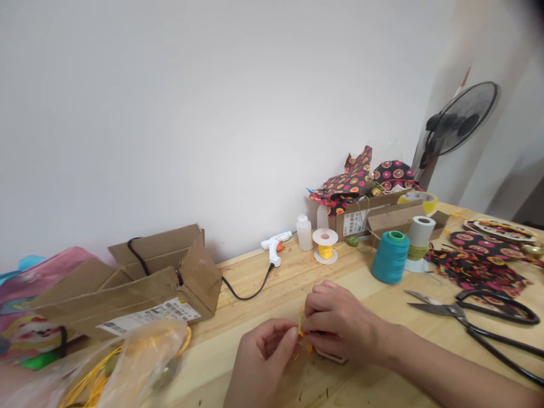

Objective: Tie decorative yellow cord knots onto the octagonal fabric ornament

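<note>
Two illegible labels [153,317] [352,224], yellow cord [301,333] in both hands [267,354] [342,323]

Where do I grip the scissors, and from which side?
Probably best by the black handles, from the picture's right: the scissors lie with their blades parted and pointing left, handles trailing right.
</note>
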Demonstrator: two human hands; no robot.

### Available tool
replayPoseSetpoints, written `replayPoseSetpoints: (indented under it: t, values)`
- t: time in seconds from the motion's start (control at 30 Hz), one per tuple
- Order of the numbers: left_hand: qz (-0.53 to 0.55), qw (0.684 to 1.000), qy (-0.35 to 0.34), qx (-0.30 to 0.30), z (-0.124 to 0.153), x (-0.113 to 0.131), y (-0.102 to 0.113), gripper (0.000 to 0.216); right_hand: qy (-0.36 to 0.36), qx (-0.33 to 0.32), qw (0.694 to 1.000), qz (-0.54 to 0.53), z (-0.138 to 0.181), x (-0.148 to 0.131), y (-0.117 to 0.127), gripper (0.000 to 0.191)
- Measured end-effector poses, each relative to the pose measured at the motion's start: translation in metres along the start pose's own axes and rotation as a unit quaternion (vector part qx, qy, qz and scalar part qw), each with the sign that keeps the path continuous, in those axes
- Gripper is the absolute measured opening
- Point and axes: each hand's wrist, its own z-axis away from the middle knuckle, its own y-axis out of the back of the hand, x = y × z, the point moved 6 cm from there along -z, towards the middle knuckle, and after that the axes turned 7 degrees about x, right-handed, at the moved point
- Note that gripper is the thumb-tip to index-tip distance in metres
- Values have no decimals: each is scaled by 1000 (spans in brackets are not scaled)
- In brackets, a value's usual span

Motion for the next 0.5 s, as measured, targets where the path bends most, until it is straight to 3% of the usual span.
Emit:
replayPoseSetpoints:
  t: [0.2,0.33,0.43,0.5]
  values:
    - [45,998,30,14,-3,-4,2,9,-69,-3,994,-81,0,6,0,14]
    - [54,998,12,0,-3,0,-2,7,-168,-14,961,-221,3,16,-11,19]
    - [56,998,9,-6,-1,1,-3,6,-225,16,934,-277,5,21,-15,17]
    - [68,997,23,-1,-1,-1,-1,6,-212,44,936,-279,5,19,-13,13]
